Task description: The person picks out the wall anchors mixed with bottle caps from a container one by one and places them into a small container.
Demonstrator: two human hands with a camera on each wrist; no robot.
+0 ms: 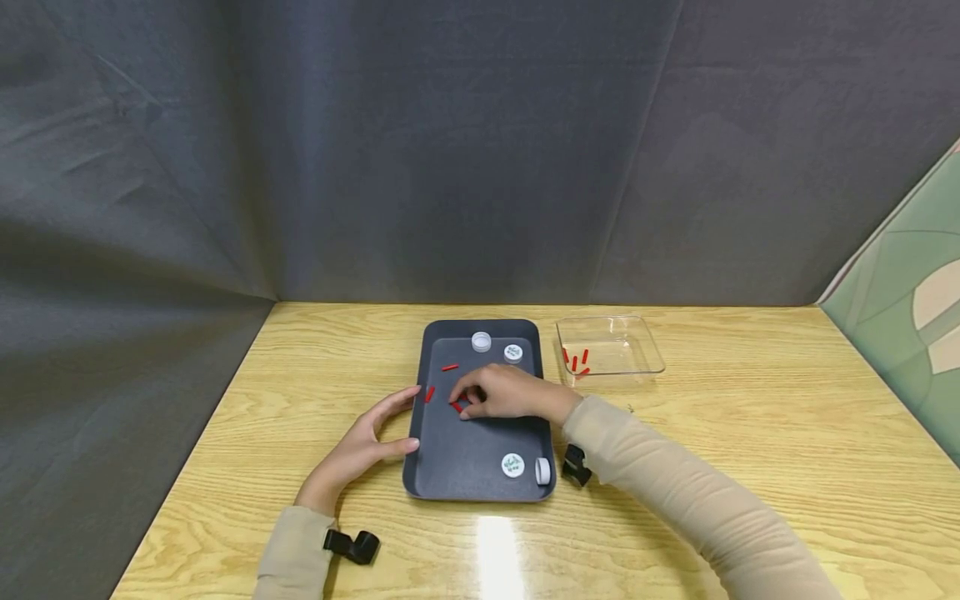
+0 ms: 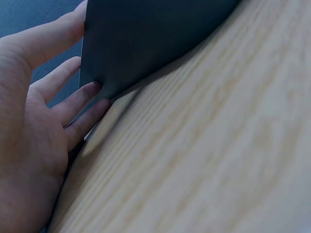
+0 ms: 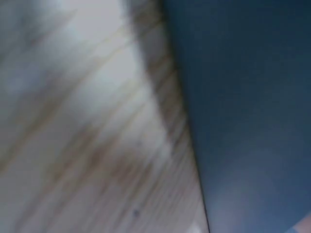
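A dark grey tray [image 1: 472, 450] lies on the wooden table. My left hand [image 1: 363, 446] is at its left side, fingers and thumb spread and fairly straight; in the left wrist view the fingertips [image 2: 92, 90] meet the tray's outer wall. Over the middle of the tray, my right hand [image 1: 504, 392] reaches down and pinches a small red stick [image 1: 457, 407] between thumb and fingers. More red is partly hidden under those fingers. Two other red sticks lie left of and beyond that hand, one near the rim [image 1: 430, 394] and one farther back [image 1: 449, 367].
Several white bottle caps are on the tray: an upturned cap [image 1: 481, 341] and a printed cap [image 1: 513, 353] at the back, another printed cap [image 1: 513, 465] and a cap on its side [image 1: 543, 471] in front. A clear box [image 1: 648, 354] with several red sticks stands to the right.
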